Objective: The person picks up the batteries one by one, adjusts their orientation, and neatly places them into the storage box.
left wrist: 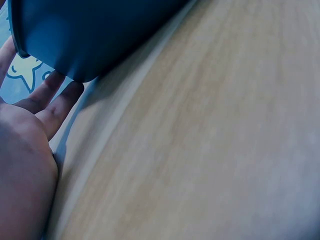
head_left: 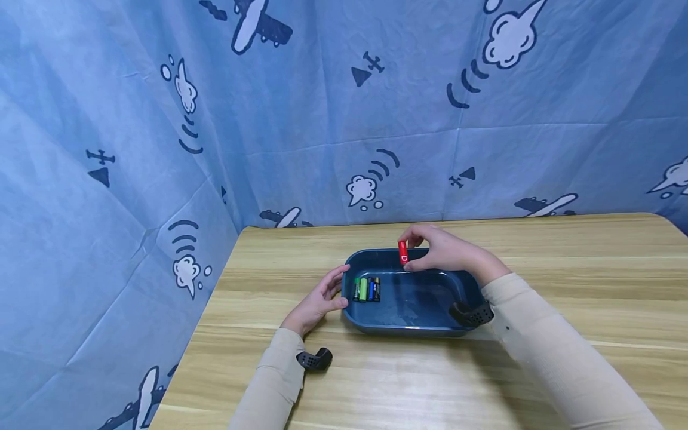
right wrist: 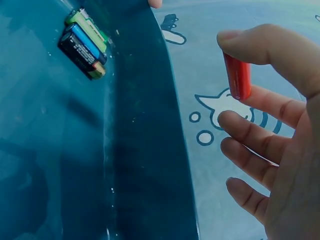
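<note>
My right hand (head_left: 442,248) pinches a red battery (head_left: 403,252) upright between thumb and forefinger, above the far rim of a dark blue plastic basin (head_left: 424,298). In the right wrist view, the red battery (right wrist: 238,76) spans from thumb to forefinger while the other fingers spread loosely. Several batteries (head_left: 364,289) lie side by side at the basin's left end: green, light green, blue and black with a gold end. My left hand (head_left: 321,301) touches the outside of the basin's left end, its fingers fairly straight. The left wrist view has these fingertips against the basin wall (left wrist: 100,35).
The basin stands on a wooden table (head_left: 398,382). Behind and to the left hangs a blue curtain (head_left: 322,119) printed with planes and clouds. A black strap piece (head_left: 315,359) sits at the left wrist, and another (head_left: 471,314) hangs from the right wrist over the basin's right end.
</note>
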The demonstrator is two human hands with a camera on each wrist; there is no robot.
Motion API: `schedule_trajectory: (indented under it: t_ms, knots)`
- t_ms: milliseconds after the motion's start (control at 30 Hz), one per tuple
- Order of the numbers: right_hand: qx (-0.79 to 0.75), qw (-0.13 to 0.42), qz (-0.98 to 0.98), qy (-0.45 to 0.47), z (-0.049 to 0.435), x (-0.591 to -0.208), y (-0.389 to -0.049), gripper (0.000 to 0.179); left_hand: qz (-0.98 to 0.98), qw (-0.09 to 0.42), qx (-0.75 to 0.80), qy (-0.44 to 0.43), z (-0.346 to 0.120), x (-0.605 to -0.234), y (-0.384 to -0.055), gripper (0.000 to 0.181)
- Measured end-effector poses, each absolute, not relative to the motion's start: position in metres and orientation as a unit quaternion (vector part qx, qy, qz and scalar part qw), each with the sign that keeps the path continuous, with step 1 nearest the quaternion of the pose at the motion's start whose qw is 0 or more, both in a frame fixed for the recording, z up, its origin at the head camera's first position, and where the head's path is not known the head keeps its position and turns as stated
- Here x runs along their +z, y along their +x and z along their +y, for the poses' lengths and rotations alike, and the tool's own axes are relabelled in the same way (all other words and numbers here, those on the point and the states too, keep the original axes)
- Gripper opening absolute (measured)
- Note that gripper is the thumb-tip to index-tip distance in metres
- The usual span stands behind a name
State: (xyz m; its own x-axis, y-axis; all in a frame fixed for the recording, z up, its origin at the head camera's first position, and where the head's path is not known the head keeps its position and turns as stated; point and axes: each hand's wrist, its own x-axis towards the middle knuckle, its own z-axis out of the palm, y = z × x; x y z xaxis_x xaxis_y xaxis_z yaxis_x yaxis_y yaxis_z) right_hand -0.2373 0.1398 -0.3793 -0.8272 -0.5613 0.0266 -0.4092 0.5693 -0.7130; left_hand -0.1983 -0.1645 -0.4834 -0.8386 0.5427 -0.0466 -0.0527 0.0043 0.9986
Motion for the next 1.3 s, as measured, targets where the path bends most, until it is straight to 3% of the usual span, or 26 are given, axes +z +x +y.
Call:
schedule_trajectory:
  t_ms: [567, 1300]
  knots:
    - [-0.368, 0.151, 0.882, -0.254, 0.131, -0.385, -0.238, 0.048, 0.677, 0.218, 0.680, 0.176, -0.165, -0.485, -0.199, 0.069]
    - [-0.403, 0.175, 0.857, -0.269, 0.119, -0.403, -0.248, 0.049, 0.673, 0.221, 0.684, 0.174, -0.165, -0.483, -0.199, 0.067]
